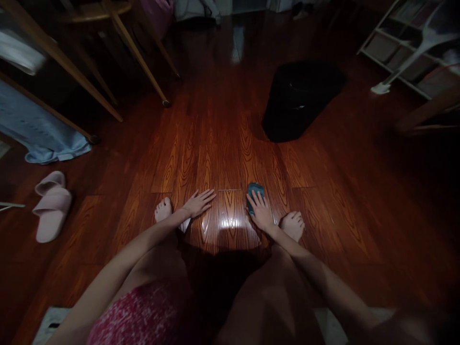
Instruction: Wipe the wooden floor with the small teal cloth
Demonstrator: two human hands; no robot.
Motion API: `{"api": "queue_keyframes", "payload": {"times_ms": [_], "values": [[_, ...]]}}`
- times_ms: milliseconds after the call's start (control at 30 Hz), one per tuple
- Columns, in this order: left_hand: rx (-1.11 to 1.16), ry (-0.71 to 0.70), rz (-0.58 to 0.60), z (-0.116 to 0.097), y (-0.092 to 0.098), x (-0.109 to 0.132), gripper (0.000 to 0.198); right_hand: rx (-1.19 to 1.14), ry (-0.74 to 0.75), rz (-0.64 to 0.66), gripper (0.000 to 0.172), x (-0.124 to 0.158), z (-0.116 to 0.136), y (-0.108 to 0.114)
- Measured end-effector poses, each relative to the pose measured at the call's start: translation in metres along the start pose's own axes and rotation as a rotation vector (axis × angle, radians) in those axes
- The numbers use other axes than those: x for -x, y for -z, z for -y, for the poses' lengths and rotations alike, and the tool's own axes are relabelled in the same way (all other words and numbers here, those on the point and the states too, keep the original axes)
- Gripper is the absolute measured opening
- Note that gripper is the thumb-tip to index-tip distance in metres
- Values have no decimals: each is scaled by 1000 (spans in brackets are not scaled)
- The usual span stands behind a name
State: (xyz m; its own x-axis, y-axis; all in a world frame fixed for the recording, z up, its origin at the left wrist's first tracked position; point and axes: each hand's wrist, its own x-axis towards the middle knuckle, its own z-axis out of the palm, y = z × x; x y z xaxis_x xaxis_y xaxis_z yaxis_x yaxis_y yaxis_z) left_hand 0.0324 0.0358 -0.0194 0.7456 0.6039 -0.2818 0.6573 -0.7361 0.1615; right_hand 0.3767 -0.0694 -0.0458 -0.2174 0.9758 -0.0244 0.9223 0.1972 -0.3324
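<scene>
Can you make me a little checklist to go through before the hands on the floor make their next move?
1. Right hand is on the cloth: ok, its fingers lie spread over it.
2. Left hand is free: ok, it is palm down with nothing held.
3. Black bin is away from both hands: ok, it stands farther ahead, to the right.
4. Right foot is well away from the right hand: not ok, it is close beside the wrist.
5. Floor is dry: cannot tell, the bright shine could be water or just gloss.
</scene>
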Motion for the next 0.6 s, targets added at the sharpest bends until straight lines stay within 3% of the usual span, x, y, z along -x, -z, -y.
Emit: {"api": "queue_keyframes", "payload": {"times_ms": [200, 267, 367, 533, 600], "values": [[4, 1, 3, -4, 6, 2, 58, -180, 478, 362, 60, 13, 34, 1], [1, 11, 24, -5, 8, 2, 58, -199, 528, 400, 60, 8, 38, 3], [-1, 18, 45, -6, 9, 1, 59, -143, 413, 304, 69, -3, 30, 5], [5, 16, 23, -4, 5, 0, 58, -39, -28, 24, 87, -5, 3, 3], [10, 12, 13, -3, 4, 0, 58, -41, -46, 18, 90, 1, 0, 1]]}}
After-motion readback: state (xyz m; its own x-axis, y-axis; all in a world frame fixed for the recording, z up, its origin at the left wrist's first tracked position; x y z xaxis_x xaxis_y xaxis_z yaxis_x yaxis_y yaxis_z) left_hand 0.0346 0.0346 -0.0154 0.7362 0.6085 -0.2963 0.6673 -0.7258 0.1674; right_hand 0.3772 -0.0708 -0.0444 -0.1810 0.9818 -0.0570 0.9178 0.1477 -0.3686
